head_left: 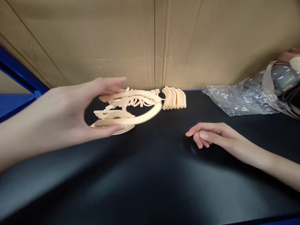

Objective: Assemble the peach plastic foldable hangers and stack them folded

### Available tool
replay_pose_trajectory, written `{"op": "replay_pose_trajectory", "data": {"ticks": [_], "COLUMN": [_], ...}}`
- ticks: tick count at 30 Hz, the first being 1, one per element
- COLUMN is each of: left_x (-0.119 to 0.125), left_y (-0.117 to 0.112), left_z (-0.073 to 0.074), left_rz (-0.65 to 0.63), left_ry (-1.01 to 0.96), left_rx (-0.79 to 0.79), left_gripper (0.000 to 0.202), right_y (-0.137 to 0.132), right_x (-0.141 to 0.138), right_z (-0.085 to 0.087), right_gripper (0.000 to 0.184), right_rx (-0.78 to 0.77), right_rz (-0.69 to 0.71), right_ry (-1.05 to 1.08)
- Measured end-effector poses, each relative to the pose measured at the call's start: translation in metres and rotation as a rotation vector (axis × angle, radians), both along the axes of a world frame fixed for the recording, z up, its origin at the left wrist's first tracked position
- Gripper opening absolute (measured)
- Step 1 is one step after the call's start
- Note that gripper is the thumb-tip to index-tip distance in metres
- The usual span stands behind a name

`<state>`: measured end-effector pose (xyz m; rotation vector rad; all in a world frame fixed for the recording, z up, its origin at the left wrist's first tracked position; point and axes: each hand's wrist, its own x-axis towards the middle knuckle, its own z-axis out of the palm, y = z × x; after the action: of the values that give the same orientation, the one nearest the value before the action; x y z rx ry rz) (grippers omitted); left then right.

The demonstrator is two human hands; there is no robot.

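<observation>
— So, left hand [70,115]?
— Stretched in from the left, thumb low, fingers above, pinching a pale peach curved plastic band [142,116] just over the black counter [150,175].
— Right hand [211,134]?
— Resting on the counter, fingers loosely curled, holding nothing.

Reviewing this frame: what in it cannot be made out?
All in the head view:
- curved cream piece: motion blur hides its exact shape where the left hand pinches it.
- cream pile: partly covered by that piece and the fingers.
- right hand: its curled fingers hide whether anything lies under them.
- dark item by the clear plastic bag: cut off by the right edge.
</observation>
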<state>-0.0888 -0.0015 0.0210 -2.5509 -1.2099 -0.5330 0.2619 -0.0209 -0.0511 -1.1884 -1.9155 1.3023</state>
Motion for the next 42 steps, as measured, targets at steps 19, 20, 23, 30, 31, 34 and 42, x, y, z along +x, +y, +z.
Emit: {"op": "replay_pose_trajectory", "data": {"ticks": [19, 20, 23, 30, 31, 34, 42], "left_x": [-0.058, -0.058, -0.057, -0.054, -0.055, -0.060, -0.089], "left_y": [0.016, 0.017, 0.018, 0.017, 0.017, 0.021, 0.040], "left_z": [-0.031, -0.031, -0.031, -0.030, -0.029, -0.031, -0.044], "left_rz": [0.182, 0.201, 0.271, 0.286, 0.283, 0.279, 0.296], "left_ry": [-0.118, -0.112, -0.120, -0.107, -0.105, -0.104, -0.061], "left_rx": [-0.354, -0.373, -0.414, -0.446, -0.451, -0.466, -0.447], "left_gripper": [0.072, 0.079, 0.094, 0.082, 0.078, 0.074, 0.083], "right_y": [0.000, 0.000, 0.001, 0.000, 0.000, 0.000, 0.001], "right_x": [-0.003, -0.003, -0.003, -0.002, -0.002, -0.002, -0.003], "right_z": [0.003, 0.003, 0.003, 0.004, 0.004, 0.003, 0.002], "right_gripper": [0.021, 0.021, 0.020, 0.020, 0.020, 0.020, 0.020], "right_rx": [0.075, 0.074, 0.064, 0.049, 0.049, 0.053, 0.058], "right_rz": [0.032, 0.032, 0.033, 0.035, 0.037, 0.041, 0.047], "right_ry": [-0.178, -0.176, -0.173, -0.189, -0.190, -0.191, -0.201]}}
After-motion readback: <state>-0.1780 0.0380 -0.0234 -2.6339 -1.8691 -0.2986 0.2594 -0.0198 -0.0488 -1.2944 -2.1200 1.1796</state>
